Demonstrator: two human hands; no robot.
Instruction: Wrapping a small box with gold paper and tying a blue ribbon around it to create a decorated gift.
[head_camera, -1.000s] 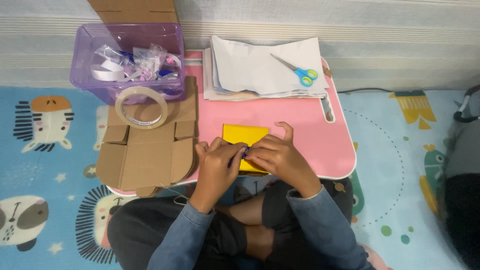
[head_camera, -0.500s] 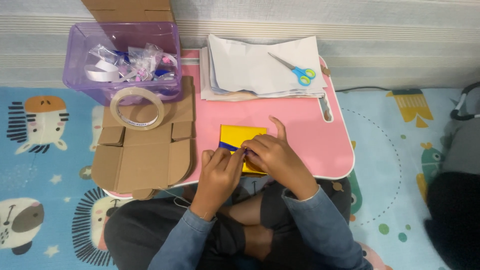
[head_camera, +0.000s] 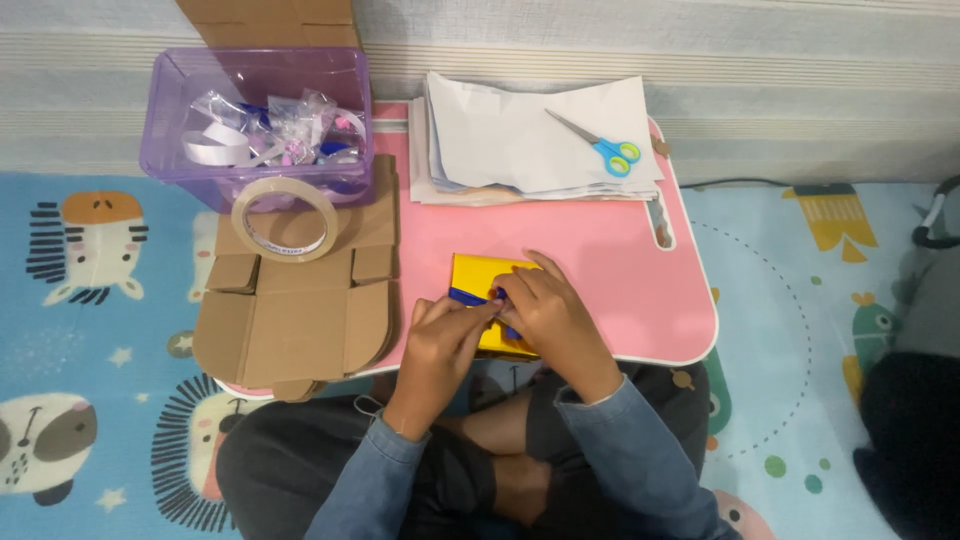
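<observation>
A small yellow box (head_camera: 478, 277) with a blue band lies on the pink lap table (head_camera: 610, 270), near its front edge. My left hand (head_camera: 445, 345) and my right hand (head_camera: 545, 315) both rest on it, fingers meeting over the blue band at the box's near side. The hands cover most of the box's front half. What the fingertips pinch is hidden.
Flat cardboard box blanks (head_camera: 290, 310) lie at the table's left with a roll of clear tape (head_camera: 284, 218) on top. A purple plastic bin (head_camera: 255, 115) of small packets stands behind. A paper stack (head_camera: 530, 150) with blue-handled scissors (head_camera: 600, 145) sits at the back. A patterned play mat (head_camera: 90, 330) surrounds the table.
Both hands have shifted slightly on the yellow box, the right fingers curling in toward the blue band. The box stays in place.
</observation>
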